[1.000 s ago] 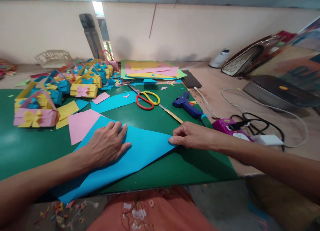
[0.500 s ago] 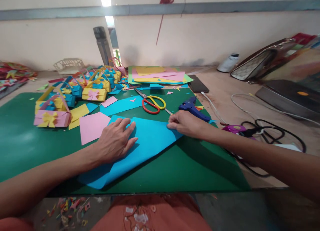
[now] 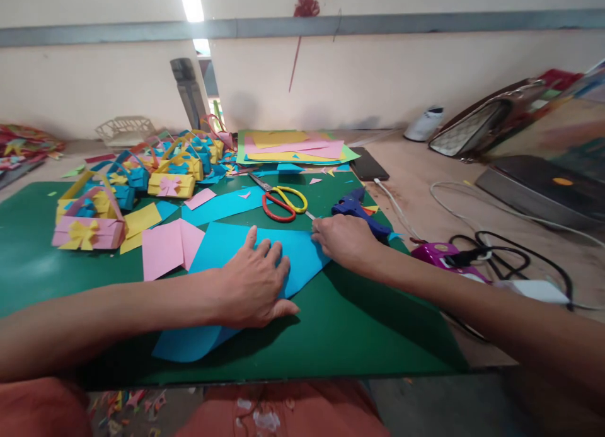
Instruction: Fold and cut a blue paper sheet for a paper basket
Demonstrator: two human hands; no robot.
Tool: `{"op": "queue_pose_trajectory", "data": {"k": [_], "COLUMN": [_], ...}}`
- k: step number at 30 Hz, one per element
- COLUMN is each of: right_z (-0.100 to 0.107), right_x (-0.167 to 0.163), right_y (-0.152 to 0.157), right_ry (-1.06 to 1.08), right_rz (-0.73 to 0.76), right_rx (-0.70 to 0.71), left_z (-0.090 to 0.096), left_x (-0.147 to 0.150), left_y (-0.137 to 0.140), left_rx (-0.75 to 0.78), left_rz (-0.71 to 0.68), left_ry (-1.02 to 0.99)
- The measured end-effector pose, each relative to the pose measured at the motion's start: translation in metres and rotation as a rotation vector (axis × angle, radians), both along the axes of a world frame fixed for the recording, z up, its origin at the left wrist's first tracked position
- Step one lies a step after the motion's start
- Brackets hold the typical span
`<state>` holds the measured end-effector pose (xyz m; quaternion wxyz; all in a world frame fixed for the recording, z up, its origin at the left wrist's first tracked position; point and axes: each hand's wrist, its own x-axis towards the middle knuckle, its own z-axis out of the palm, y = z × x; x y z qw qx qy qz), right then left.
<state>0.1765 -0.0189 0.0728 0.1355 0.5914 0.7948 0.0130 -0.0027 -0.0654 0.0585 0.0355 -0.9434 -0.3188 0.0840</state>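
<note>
Two bare hands work a blue paper sheet [image 3: 222, 244] over a green mat [image 3: 368, 336] near the front edge of a brown tabletop [image 3: 413, 181], in the view from the head camera. The left hand [image 3: 258, 282] lies spread over the sheet, its fingers released and pressing from above; the right hand [image 3: 347, 240] has its fingers pinched on the sheet's right corner. The near left part of the sheet curves up from the mat.

Pink paper pieces [image 3: 161, 251] lie just left of the sheet. Scissors [image 3: 269, 189] with one red and one yellow handle rest beyond it, and a dark blue glue gun [image 3: 350, 203] sits behind the right hand. Small paper baskets [image 3: 101, 232] with bows crowd the far left, near a stack of coloured paper [image 3: 295, 148]. A black phone [image 3: 371, 164] and a purple socket block [image 3: 430, 253] occupy the right side.

Behind, a pale wall [image 3: 378, 77] carries a grey rail [image 3: 401, 24]; a dark bottle [image 3: 190, 96] leans there. Paper scraps [image 3: 132, 399] litter the floor below.
</note>
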Motion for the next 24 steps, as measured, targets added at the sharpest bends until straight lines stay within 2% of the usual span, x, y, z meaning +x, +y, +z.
{"op": "queue_pose_trajectory", "data": {"k": [6,9,12,13,14,16,19,24], "right_z": [-0.007,-0.011,-0.021,-0.026,-0.032,-0.042,-0.051,-0.052], "right_x": [-0.006,-0.006,-0.002,0.001,0.004,0.01,0.018,0.023], "right_y": [-0.004,-0.012,-0.025,-0.029,-0.033,-0.039,-0.044,-0.044], "right_ry": [-0.054,-0.061,-0.025,0.021,0.077,0.147,0.202,0.238], "right_rz": [0.085,0.181,0.367,0.486,0.581,0.655,0.697,0.661], "right_rx": [0.109,0.162,0.162,0.185,0.228,0.345,0.429,0.402], "left_z": [0.003,-0.002,-0.007,-0.009,-0.01,-0.011,-0.015,-0.022], "left_x": [-0.004,-0.01,-0.016,-0.018,-0.02,-0.025,-0.036,-0.061], "left_y": [-0.002,-0.001,0.0,0.0,0.001,0.004,0.013,0.03], "left_rx": [-0.115,-0.165,-0.196,-0.21,-0.228,-0.261,-0.273,-0.239], "left_rz": [0.04,0.036,0.032,0.035,0.039,0.05,0.016,-0.177], "left_ry": [-0.034,-0.07,-0.118,-0.139,-0.163,-0.219,-0.281,-0.254]}}
